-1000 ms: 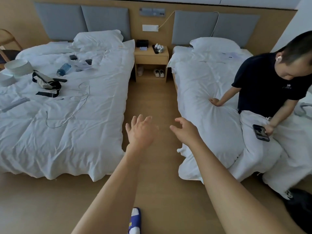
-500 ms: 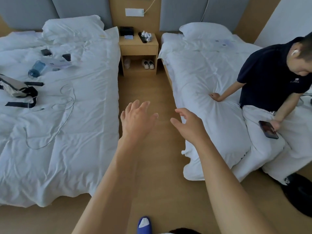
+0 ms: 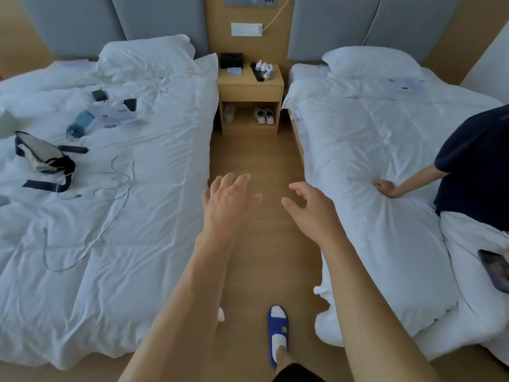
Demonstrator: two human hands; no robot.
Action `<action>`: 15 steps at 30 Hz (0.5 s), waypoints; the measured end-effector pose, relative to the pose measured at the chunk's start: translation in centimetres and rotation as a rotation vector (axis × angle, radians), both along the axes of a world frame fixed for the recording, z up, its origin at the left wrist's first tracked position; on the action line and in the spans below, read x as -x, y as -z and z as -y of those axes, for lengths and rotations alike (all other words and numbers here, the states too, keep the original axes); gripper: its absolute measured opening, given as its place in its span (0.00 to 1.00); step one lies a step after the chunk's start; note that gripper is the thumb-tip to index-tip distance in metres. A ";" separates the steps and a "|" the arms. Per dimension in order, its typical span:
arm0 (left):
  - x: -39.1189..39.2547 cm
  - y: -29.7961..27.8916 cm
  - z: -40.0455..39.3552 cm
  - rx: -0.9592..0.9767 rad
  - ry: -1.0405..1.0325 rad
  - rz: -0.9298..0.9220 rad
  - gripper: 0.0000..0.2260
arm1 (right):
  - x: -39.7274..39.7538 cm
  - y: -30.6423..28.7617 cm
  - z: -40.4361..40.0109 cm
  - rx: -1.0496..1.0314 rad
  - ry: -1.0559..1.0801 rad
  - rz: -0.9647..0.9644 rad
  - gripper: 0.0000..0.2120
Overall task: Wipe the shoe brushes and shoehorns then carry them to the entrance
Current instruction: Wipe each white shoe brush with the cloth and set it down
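Both arms reach out in front over the wooden floor (image 3: 256, 161) in the gap between two beds. The left hand (image 3: 225, 205) is empty, with its fingers spread wide and its palm facing down. The right hand (image 3: 311, 208) is empty too, with its fingers loosely curled. The two hands are near each other but do not touch. Far ahead, against the wall, stands a small wooden nightstand (image 3: 250, 89). On its top, to the right, lie some small white and dark things (image 3: 263, 70). These may be the brushes and shoehorns, but they are too small to tell. A black box (image 3: 231, 60) sits on the top at the left. A pair of white shoes (image 3: 264, 116) sits on the low shelf. The bed on the left (image 3: 154, 166) has a rumpled white cover. On it lie a blue bottle (image 3: 80, 125), a bag with dark straps (image 3: 41, 158), a thin cable (image 3: 110, 188) and some papers (image 3: 115, 114). On the bed on the right (image 3: 366, 150) sits a second person in a dark shirt (image 3: 479, 166), with one hand pressed on the cover and a phone (image 3: 494, 272) by the lap. Down below, one foot in a white sock wears a blue slipper (image 3: 278, 334).
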State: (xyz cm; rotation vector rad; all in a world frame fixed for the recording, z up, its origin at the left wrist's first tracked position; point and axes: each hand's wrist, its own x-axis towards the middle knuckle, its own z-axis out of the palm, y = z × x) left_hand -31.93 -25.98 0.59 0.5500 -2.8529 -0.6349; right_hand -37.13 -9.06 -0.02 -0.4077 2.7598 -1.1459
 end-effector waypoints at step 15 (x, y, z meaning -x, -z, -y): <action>22.1 -0.8 1.1 0.024 -0.051 0.118 0.23 | 22.6 -0.4 2.9 -0.049 -0.189 0.080 0.23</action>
